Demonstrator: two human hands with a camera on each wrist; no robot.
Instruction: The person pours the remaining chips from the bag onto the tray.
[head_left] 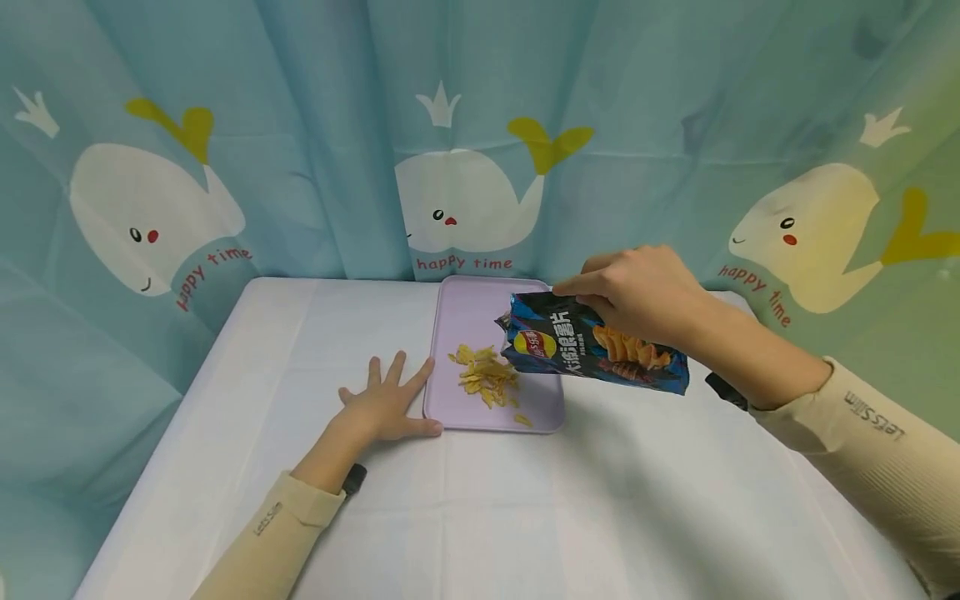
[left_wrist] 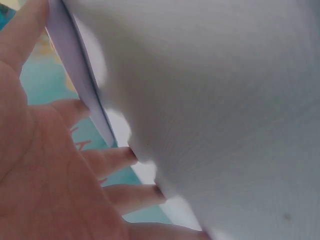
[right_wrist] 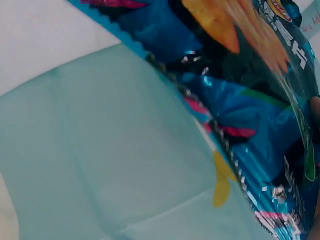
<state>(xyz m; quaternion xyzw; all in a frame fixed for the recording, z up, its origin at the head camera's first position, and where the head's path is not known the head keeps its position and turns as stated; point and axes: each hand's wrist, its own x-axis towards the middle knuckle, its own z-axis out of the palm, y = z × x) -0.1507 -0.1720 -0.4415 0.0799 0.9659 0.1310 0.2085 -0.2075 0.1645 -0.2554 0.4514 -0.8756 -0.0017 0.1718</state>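
A dark blue chip bag (head_left: 600, 343) is tipped on its side above a lilac tray (head_left: 465, 310), its torn end toward the left. My right hand (head_left: 637, 287) grips the bag by its upper edge. Crinkled yellow chips (head_left: 487, 375) lie in a small heap on the tray, one of them close to the front rim. My left hand (head_left: 386, 404) lies with fingers spread at the tray's left side, thumb and a fingertip touching the rim. The right wrist view is mostly filled by the bag's foil (right_wrist: 215, 85) and its serrated end seam.
A white-covered table (head_left: 480, 517) carries the tray near its back edge. Right behind it hangs a blue-green curtain (head_left: 315, 167) printed with white whales. A dark strap (head_left: 726, 390) sits at the right wrist.
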